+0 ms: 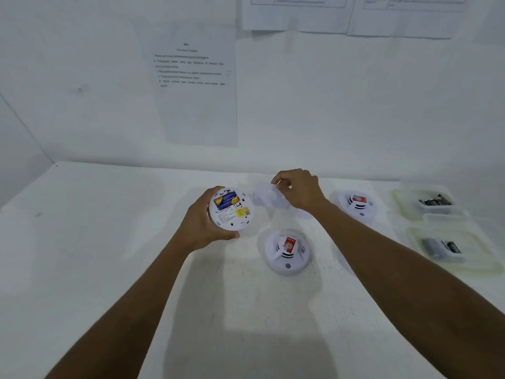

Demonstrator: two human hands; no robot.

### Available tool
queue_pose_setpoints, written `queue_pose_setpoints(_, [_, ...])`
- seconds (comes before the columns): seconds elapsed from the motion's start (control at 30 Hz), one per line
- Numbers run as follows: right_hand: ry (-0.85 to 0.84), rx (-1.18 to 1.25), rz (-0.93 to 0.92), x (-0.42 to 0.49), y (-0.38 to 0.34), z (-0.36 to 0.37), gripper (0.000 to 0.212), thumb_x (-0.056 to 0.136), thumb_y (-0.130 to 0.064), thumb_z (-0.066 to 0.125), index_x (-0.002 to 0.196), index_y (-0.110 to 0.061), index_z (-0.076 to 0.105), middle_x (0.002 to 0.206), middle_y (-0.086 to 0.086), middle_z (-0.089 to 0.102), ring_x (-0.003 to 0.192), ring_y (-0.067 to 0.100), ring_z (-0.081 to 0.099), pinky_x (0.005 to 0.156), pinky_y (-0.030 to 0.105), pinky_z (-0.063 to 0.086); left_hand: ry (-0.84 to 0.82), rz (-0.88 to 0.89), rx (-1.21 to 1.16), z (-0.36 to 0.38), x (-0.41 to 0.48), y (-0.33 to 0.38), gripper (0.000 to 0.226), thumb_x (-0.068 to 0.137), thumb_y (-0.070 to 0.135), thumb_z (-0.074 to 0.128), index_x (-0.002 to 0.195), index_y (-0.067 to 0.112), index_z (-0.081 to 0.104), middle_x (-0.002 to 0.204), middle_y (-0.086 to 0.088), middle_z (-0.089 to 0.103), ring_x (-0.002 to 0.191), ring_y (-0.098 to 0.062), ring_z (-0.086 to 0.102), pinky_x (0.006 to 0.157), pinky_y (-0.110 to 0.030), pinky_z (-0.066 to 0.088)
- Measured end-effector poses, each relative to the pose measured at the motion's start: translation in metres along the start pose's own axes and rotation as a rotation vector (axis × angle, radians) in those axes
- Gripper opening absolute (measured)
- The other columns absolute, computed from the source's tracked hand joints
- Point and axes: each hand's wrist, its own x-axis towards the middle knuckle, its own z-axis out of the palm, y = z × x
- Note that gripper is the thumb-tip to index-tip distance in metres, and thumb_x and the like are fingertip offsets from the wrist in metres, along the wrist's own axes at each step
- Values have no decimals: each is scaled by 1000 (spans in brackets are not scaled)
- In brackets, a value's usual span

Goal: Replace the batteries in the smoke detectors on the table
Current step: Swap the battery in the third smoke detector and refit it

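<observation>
Head view is showing the left hand (202, 222) gripping a detector (231, 210) above the bench (109, 242). Its fingers (228, 236) are curling round the rim, and the back is facing up, so the batteries (226, 201) are lying bare in their bay just inside the fingertips. The right hand (299, 190) is hovering just beside it, its fingers (278, 183) pinching the edge of a white cover (266, 196). The cover is blurring, so I cannot tell how firm that pinch is.

Standing here, I am seeing a few risks. With only an edge pinch holding it, the cover could slip and drop onto the second detector (287, 251) sitting below those fingers. The open bay is tilting, so tipping it further could spill the cells. If the cover is going back on, a skewed approach could miss the catches and leave it loose. Two trays (434, 202) of batteries are lying well to the right of the right fingers, past a third detector (358, 205). I cannot tell which tray is holding fresh cells, so a mix-up is looking possible.
</observation>
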Motion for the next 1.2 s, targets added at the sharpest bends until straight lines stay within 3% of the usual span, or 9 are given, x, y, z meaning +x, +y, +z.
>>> queue_pose_setpoints(0.2, [-135,-214,23,20,-5,37,31,94,-15,46,105,-27,72,107,-6,72,102,21,62,91,39,33,-42,49,-4,-5,3,1,97,50,22,97,133,23,47,121,13,59,111,-3,57,88,-13,50])
queue_pose_setpoints(0.33, [-14,58,14,11,-3,34,20,93,-15,55,101,-22,72,100,-4,73,95,17,65,93,40,47,-64,49,3,-3,6,3,98,50,23,97,133,24,46,123,14,59,112,-1,56,89,-10,47])
queue_pose_setpoints(0.43, [91,276,-53,-12,-18,17,15,87,-8,62,92,-18,72,94,-6,72,89,13,64,82,29,50,-94,90,13,7,10,13,98,48,26,98,132,24,46,123,13,59,112,-2,56,91,-13,47])
queue_pose_setpoints(0.57, [154,260,-82,-54,-35,-1,10,77,-25,67,87,-23,69,94,-6,68,86,11,61,75,26,49,-151,194,72,36,21,45,81,48,26,97,116,31,53,109,10,63,100,-4,59,85,-14,50])
queue_pose_setpoints(0.73, [298,130,3,-91,-26,-24,11,73,-28,73,72,-25,63,87,-9,59,82,12,56,69,27,45,-171,270,119,77,26,74,61,47,29,93,99,23,62,91,6,67,87,-15,64,78,-41,54])
queue_pose_setpoints(0.87, [384,80,92,-111,-6,-50,21,73,-35,72,62,-31,54,85,-10,59,81,10,56,61,23,42,-208,144,207,119,29,119,47,51,27,87,90,14,63,87,4,62,79,-12,58,86,-32,52])
queue_pose_setpoints(0.97, [422,6,168,-126,13,-69,20,73,-39,66,61,-25,57,83,-12,57,78,6,54,56,20,36,-179,247,233,145,24,125,81,52,31,92,116,44,44,118,14,48,108,-3,45,100,-15,33])
queue_pose_setpoints(1.03, [442,-32,199,-135,27,-82,21,72,-39,63,64,-22,55,82,-10,55,76,9,54,57,24,39,-211,298,198,159,18,135,88,50,36,91,126,38,46,124,14,48,118,-4,44,106,-20,34])
queue_pose_setpoints(1.2, [416,-70,219,-149,62,-112,22,70,-37,61,70,-20,47,77,-4,51,72,18,52,57,28,38,-235,268,90,211,23,159,74,46,47,84,113,31,56,111,23,59,109,-6,57,93,-34,51])
